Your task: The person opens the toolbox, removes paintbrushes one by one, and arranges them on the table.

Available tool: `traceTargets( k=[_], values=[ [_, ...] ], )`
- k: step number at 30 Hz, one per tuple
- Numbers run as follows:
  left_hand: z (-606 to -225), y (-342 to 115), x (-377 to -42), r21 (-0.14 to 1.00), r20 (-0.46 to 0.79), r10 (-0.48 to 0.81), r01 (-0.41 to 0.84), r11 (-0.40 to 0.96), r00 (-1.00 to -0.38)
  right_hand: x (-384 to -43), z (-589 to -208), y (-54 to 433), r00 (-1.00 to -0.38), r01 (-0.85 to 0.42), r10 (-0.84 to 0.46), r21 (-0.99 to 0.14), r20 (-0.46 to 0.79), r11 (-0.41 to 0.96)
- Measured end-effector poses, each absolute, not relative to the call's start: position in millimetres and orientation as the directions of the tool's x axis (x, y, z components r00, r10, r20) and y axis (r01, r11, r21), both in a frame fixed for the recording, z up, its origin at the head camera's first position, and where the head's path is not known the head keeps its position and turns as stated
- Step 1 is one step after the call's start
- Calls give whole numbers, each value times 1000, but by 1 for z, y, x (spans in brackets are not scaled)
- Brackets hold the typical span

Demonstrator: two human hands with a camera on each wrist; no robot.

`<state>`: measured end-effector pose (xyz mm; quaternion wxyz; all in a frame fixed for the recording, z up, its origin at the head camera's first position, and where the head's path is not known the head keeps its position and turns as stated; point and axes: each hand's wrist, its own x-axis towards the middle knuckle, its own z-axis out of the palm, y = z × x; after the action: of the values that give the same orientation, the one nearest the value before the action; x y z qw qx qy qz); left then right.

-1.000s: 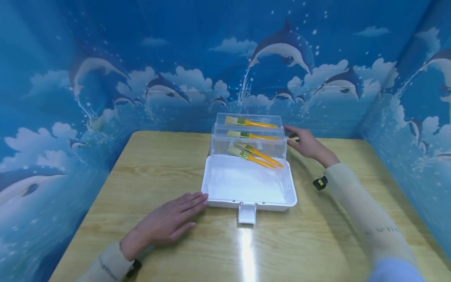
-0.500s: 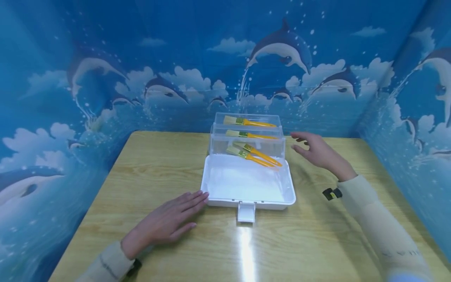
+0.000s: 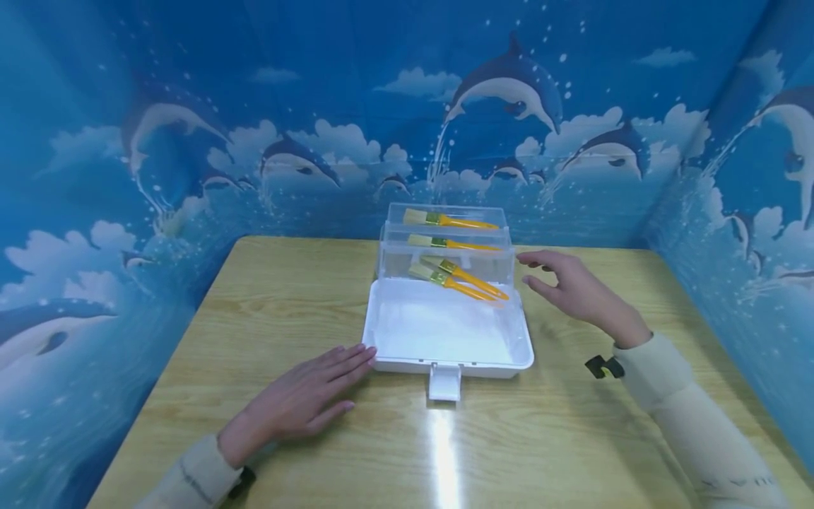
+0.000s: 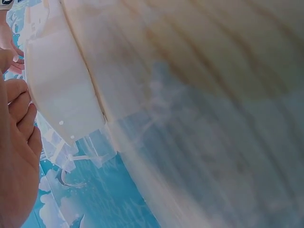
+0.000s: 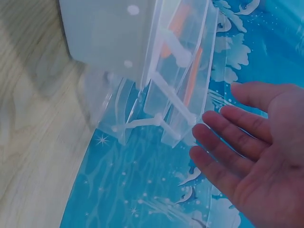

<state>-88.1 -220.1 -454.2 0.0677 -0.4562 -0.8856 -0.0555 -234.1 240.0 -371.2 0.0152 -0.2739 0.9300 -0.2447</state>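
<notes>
A white storage box (image 3: 445, 325) stands open on the table, its clear stepped trays (image 3: 448, 265) folded out at the back. One paintbrush (image 3: 468, 223) with an orange handle lies in the top tray and another brush (image 3: 467, 246) in the middle one. Two crossed brushes (image 3: 472, 281) are in the lowest tray. My left hand (image 3: 302, 396) lies with straight fingers, their tips touching the box's front left corner. To the right of the trays is my right hand (image 3: 581, 293), holding nothing; its relaxed fingers (image 5: 232, 152) point toward the white tray hinge arms (image 5: 173, 97).
The box's latch flap (image 3: 444, 383) hangs out at the front. Behind the wooden table (image 3: 292, 304) rises a blue wall cloth (image 3: 356, 85) printed with dolphins, which also covers both sides. A bright light reflection streaks the table in front of the box.
My right hand has come away from the right side of the trays, then moved slightly nearer to me and left. The left hand, box and brushes look the same.
</notes>
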Motion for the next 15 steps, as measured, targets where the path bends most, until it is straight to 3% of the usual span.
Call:
traceTargets(
  k=[9,15],
  values=[
    [-454,-220,-87,52,159,796,810,584,-584,-226,-376,229,-816,-552,-560,-476,142,684],
    [-453,-220,-87,63,134,787,797,600,-603,-224,-380,220,-812,-535,-574,-525,103,662]
  ],
)
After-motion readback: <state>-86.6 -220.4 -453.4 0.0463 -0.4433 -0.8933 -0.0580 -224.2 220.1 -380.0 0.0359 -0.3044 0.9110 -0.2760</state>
